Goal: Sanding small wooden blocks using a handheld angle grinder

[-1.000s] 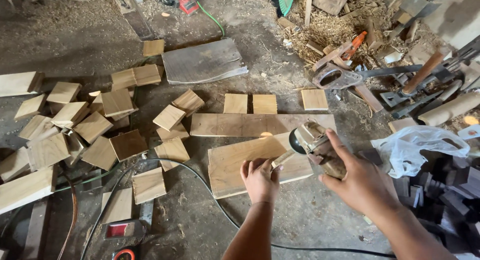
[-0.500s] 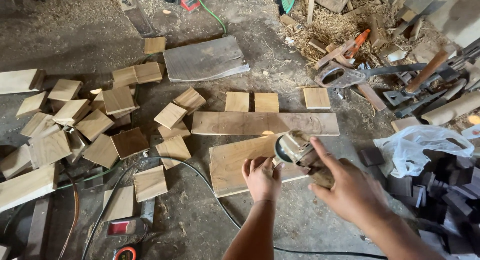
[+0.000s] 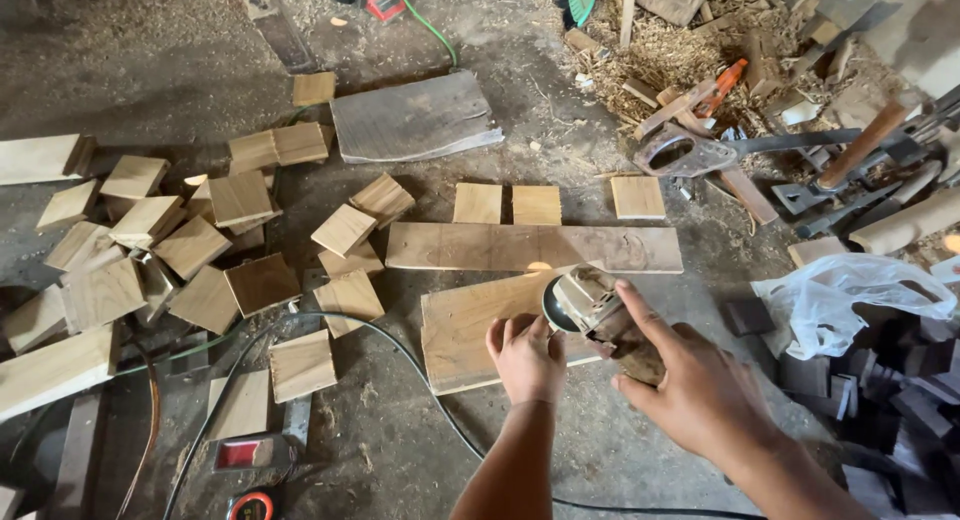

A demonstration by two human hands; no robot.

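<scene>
The small grey round-disc grinder (image 3: 585, 305) has slid left along the flat pale wooden board (image 3: 470, 325) on the floor; the right hand (image 3: 700, 390) grips it tight, the left hand (image 3: 527, 358) presses flat on the board beside it

I see a dusty grey concrete floor (image 3: 150, 40), daylit, strewn with small square wood blocks (image 3: 240, 198). Wood shavings (image 3: 680, 50) pile up at the top; a white plastic bag (image 3: 850, 295) lies right, near hand tools (image 3: 800, 160).

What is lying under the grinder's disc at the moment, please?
A wooden board on the floor. The disc of the grinder and the left hand cover the contact spot.
</scene>
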